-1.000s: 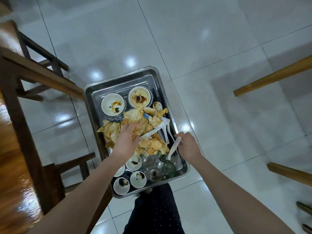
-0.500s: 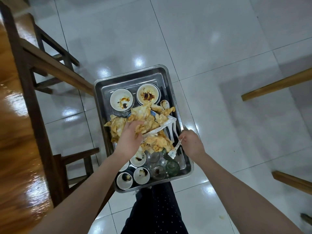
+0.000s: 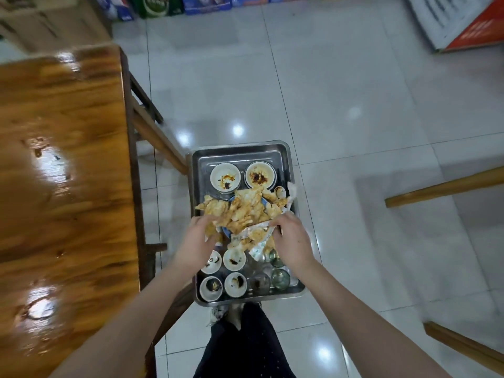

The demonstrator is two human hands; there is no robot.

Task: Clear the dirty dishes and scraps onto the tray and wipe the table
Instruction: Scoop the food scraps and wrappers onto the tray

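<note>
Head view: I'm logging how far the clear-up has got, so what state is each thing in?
tray, loaded with dishes and scraps.
scraps, greasy, heaped mid-tray.
bowls, upright, sauce-stained.
small cups, upright, dirty.
glasses, upright.
table, glossy, a few specks on it.
left hand, at the heap's edge, grip unclear.
right hand, gripping the paper under the scraps.

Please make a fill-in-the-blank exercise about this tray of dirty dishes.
1. The steel tray is to the ____ of the wooden table.
2. At its far end stand ____ stained white bowls.
3. The left hand and the right hand grip the pile of scraps in the ____ of the tray.
4. The glass cups stand in its near ____ corner.
Missing words: right, two, middle, right.
</note>
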